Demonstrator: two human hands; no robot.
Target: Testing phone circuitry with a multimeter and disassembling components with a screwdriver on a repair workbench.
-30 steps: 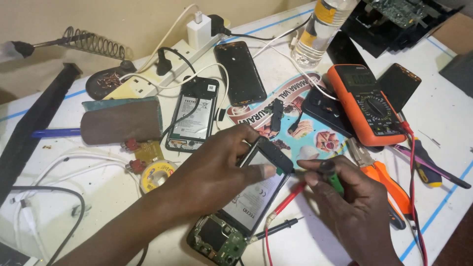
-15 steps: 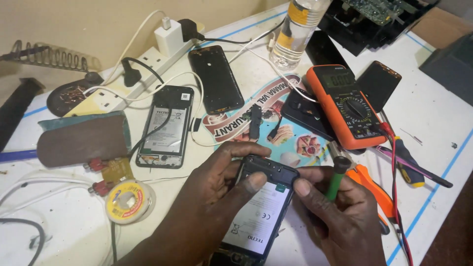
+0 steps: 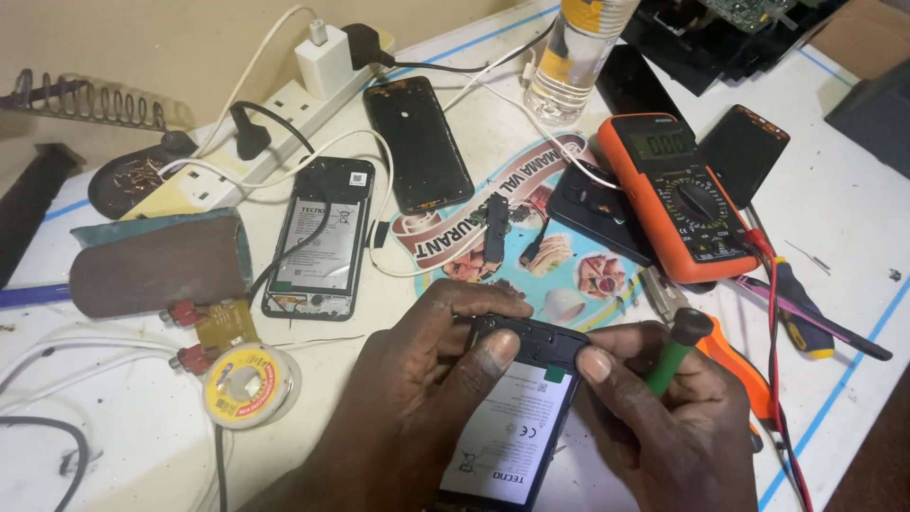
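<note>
Gripping the opened phone (image 3: 517, 417) between them, both hands clench its top (right hand (image 3: 664, 417) also holds a green-handled screwdriver (image 3: 675, 353)).

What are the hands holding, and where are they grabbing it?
Both hands hold an opened phone by its top end: the left hand and right hand press thumbs on its upper corners. The right hand also grips a green-handled screwdriver by its handle.
</note>
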